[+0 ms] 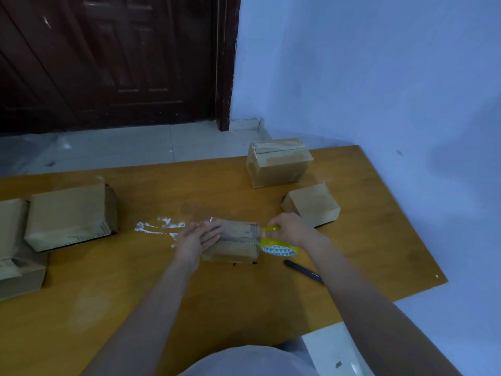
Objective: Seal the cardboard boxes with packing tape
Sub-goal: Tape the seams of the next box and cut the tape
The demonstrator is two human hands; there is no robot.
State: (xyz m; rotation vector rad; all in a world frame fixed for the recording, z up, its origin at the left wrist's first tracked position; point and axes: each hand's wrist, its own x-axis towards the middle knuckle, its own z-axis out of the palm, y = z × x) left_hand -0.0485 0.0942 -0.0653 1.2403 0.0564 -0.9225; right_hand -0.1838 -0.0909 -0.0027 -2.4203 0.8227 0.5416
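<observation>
Cardboard box [233,241] at tabletop [244,299] centre, mid-taping: left hand [195,240] flat on its top, fingers straight; right hand [288,229] grips tape roll [279,245] at its right end. Two boxes [279,162] at far right look closed; several at left [67,215] seemingly pending.

We lose the stacked boxes [16,248] past the left edge — the pen [303,271] runs under the right forearm, and the small box's [233,241] print is blurred.
</observation>
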